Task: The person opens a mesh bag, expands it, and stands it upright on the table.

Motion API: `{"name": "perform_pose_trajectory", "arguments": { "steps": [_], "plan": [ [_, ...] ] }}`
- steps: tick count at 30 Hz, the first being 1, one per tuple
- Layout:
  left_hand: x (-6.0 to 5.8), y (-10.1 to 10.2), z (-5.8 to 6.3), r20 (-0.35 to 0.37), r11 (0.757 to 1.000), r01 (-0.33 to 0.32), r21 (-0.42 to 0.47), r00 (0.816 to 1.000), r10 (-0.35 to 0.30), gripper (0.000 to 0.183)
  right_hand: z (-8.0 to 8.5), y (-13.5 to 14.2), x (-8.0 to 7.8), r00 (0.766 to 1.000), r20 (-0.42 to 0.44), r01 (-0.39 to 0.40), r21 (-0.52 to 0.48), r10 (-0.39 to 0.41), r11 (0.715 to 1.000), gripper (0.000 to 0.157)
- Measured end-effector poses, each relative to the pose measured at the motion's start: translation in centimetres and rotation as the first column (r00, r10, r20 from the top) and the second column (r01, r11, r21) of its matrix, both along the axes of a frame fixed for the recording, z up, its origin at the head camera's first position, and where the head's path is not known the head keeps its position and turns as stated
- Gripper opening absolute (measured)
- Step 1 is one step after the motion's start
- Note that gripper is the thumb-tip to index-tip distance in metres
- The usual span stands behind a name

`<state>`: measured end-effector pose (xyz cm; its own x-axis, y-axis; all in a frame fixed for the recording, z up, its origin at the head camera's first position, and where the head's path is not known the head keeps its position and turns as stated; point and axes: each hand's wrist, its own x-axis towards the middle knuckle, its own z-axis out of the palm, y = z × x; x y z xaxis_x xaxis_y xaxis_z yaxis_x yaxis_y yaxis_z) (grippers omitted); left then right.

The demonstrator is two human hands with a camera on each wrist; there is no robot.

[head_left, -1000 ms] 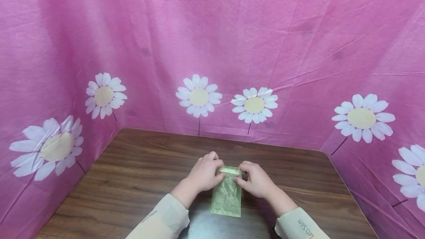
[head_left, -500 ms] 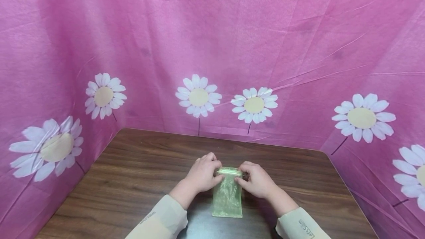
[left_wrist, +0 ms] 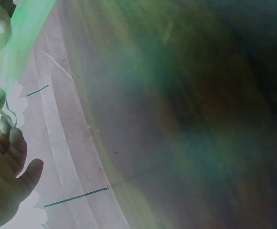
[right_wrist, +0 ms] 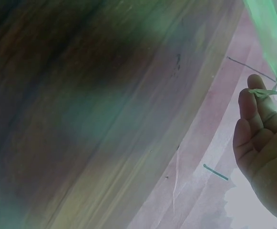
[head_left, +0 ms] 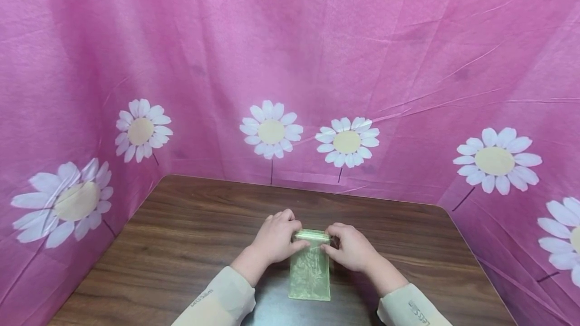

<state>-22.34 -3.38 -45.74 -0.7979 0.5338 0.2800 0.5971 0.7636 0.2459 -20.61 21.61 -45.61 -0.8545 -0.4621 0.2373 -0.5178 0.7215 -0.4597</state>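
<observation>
A green sheer drawstring pouch [head_left: 310,276] hangs in front of me in the head view, its gathered band at the top and its flat body below. My left hand [head_left: 277,238] pinches the upper left corner between thumb and fingers. At the upper right corner, my right hand [head_left: 352,248] pinches the same band. A loop of cord [left_wrist: 8,113] shows by the left fingers in the left wrist view. The right wrist view has a cord end [right_wrist: 264,91] at the right fingertips. Whether the pouch's lower end touches the table cannot be told.
The brown wood-grain table [head_left: 204,225] lies beneath both hands. Pink cloth [head_left: 290,54] printed with white daisies surrounds its back and sides. Pale sleeves [head_left: 226,296] cover both forearms.
The pouch's body has straightened and its lower edge has come slightly nearer to me. The left hand has shifted a little to the left; the right hand has stayed nearly still.
</observation>
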Motion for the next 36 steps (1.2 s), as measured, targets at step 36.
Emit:
{"name": "perform_pose_trajectory", "arguments": {
  "steps": [36],
  "plan": [
    [0.18,-0.34,-0.53,0.214,0.919,0.000,0.395,0.972,-0.092,0.026,0.31,0.62,0.29,0.991,0.128,-0.021,-0.209,0.049,0.978,0.014]
  ]
}}
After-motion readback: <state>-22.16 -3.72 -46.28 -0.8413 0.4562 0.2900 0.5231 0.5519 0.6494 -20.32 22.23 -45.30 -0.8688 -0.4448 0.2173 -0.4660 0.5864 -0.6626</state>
